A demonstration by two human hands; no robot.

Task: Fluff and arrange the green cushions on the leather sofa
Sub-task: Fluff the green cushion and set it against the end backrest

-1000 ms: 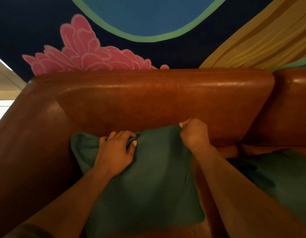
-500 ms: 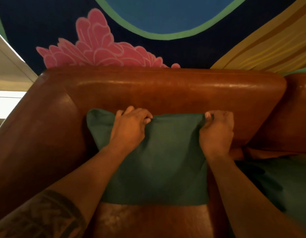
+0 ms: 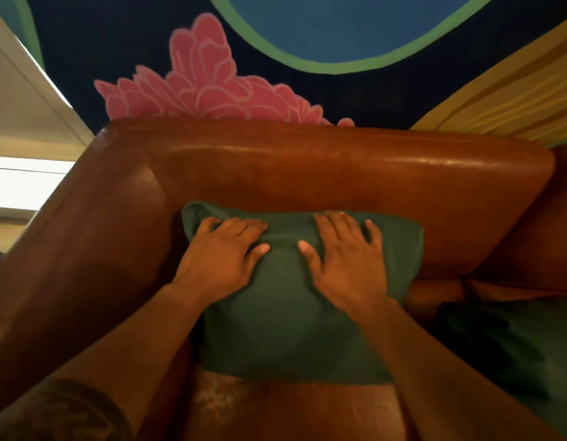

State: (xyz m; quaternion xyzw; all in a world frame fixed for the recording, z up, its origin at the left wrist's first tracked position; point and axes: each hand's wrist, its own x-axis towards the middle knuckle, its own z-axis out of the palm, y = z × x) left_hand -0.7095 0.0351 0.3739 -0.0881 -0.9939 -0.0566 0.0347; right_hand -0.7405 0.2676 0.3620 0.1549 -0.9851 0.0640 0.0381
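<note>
– Green cushion (image 3: 294,316) at centre frame, propped against the backrest of the leather sofa (image 3: 339,173), its lower edge on the seat. Which step would you say this is?

– Patting it into shape, I'd judge. The left hand (image 3: 221,259) and the right hand (image 3: 345,262) lie flat on its upper half, fingers (image 3: 240,229) straight and spread, pressing the fabric and gripping nothing.

– And what does the next move call for?

– Probably squaring it upright in the corner by the sofa arm, then turning to the second green cushion (image 3: 514,354) lying at the lower right of the frame.

– What about the surface?

– Glossy brown leather; the seat in front of the cushion looks scuffed and pale.

– The room?

– A painted mural (image 3: 212,87) fills the top of the frame: pink petals, a blue shape ringed in green, yellow bands on dark blue. A bright window (image 3: 24,183) sits at the left edge.
</note>
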